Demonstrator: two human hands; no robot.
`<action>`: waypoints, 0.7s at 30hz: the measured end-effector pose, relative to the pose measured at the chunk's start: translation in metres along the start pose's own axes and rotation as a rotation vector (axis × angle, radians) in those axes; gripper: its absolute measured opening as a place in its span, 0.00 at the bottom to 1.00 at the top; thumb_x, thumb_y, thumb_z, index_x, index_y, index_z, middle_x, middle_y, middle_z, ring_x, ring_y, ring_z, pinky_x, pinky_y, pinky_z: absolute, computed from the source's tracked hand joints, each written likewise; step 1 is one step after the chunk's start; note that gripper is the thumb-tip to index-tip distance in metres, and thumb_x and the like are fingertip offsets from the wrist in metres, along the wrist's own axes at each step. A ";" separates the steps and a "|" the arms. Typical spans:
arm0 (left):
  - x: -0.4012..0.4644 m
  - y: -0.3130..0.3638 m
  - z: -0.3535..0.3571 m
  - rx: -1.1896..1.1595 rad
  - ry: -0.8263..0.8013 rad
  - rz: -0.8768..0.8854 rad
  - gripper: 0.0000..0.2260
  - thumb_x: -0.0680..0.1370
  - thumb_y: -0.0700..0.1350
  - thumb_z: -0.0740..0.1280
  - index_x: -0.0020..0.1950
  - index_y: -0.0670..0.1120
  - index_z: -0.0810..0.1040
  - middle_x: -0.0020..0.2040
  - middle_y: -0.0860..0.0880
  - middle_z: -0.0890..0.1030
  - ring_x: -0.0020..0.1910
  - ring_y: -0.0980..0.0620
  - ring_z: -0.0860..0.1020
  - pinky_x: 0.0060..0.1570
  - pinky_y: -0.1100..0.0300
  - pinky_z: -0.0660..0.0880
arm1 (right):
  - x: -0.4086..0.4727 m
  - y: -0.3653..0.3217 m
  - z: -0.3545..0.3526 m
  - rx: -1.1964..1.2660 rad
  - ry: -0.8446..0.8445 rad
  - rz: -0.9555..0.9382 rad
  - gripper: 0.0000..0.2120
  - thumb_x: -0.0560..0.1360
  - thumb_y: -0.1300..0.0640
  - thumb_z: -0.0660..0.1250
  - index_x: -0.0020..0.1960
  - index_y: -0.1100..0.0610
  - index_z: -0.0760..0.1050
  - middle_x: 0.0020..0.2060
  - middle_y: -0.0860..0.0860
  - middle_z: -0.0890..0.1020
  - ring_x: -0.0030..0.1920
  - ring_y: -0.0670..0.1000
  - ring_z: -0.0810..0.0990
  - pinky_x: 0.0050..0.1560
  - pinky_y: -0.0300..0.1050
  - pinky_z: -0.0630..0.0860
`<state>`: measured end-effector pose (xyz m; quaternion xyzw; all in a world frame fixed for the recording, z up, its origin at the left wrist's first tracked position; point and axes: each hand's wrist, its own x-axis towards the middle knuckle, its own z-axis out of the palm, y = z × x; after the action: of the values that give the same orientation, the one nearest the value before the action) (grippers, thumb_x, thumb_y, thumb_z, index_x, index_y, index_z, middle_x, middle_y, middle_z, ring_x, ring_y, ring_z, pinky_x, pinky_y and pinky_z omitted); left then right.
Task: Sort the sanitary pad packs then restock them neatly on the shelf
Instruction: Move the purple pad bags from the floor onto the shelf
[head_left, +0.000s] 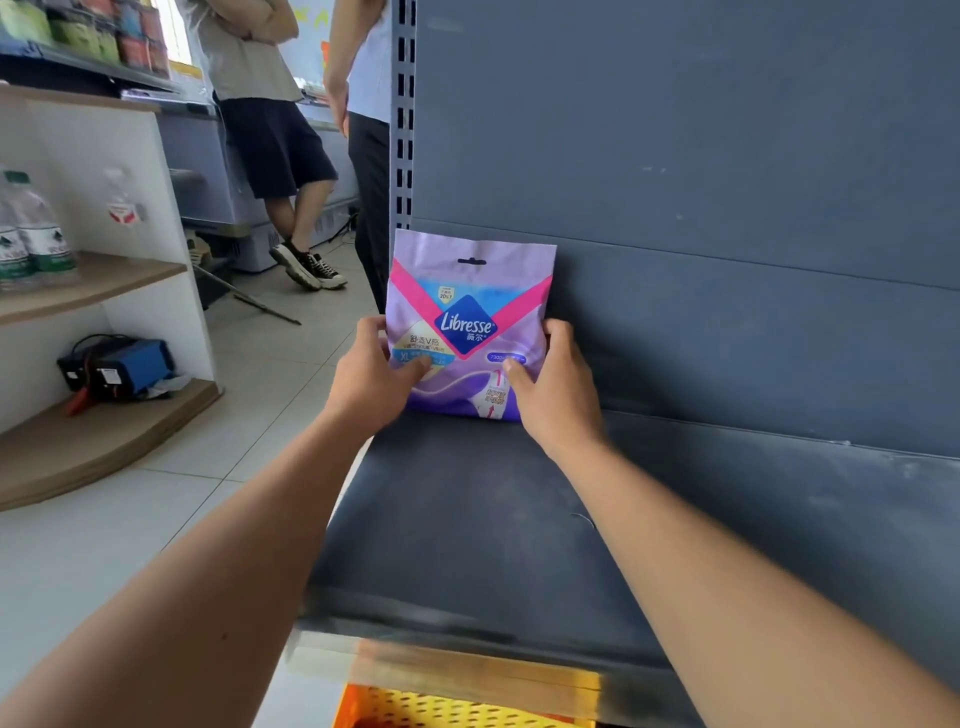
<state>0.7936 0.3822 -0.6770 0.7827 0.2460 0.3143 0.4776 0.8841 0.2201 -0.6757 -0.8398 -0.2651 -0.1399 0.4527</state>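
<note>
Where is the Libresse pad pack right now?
In the head view, the Libresse pad pack stands upright at the back left of the grey shelf, against the back panel, held between the left hand and right hand.

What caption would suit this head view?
Both hands, left hand and right hand, stand a purple Libresse pad pack upright on the grey shelf.

A purple pad pack (470, 332) stands upright at the back left corner of the grey shelf (467, 519), against its back panel (727, 156). The left hand (371, 382) and right hand (553, 387) grip its lower sides, thumbs on the front. An orange crate (441, 712) shows below the front edge. Two people (270, 104) stand behind, left.
</note>
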 end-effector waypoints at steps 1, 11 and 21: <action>0.000 0.000 0.000 -0.002 -0.009 -0.001 0.23 0.77 0.45 0.71 0.68 0.48 0.65 0.61 0.50 0.78 0.53 0.52 0.76 0.54 0.53 0.75 | 0.000 0.000 0.000 0.000 -0.003 0.003 0.20 0.77 0.52 0.68 0.64 0.54 0.65 0.61 0.51 0.76 0.57 0.53 0.78 0.51 0.53 0.80; 0.000 0.001 -0.002 -0.127 -0.047 -0.020 0.33 0.75 0.46 0.72 0.75 0.46 0.59 0.67 0.47 0.73 0.62 0.52 0.76 0.62 0.51 0.74 | -0.004 0.001 -0.004 -0.018 -0.037 0.013 0.25 0.76 0.48 0.69 0.67 0.53 0.63 0.62 0.50 0.74 0.58 0.50 0.77 0.50 0.48 0.80; -0.043 0.042 -0.008 0.263 0.285 0.457 0.20 0.78 0.47 0.67 0.68 0.45 0.69 0.66 0.48 0.71 0.67 0.50 0.68 0.58 0.60 0.67 | -0.018 -0.004 -0.050 -0.103 0.118 -0.078 0.26 0.77 0.49 0.65 0.72 0.56 0.64 0.68 0.53 0.71 0.68 0.54 0.69 0.63 0.48 0.69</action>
<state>0.7621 0.3399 -0.6470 0.8209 0.1666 0.4859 0.2494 0.8675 0.1748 -0.6538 -0.8413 -0.2630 -0.2199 0.4180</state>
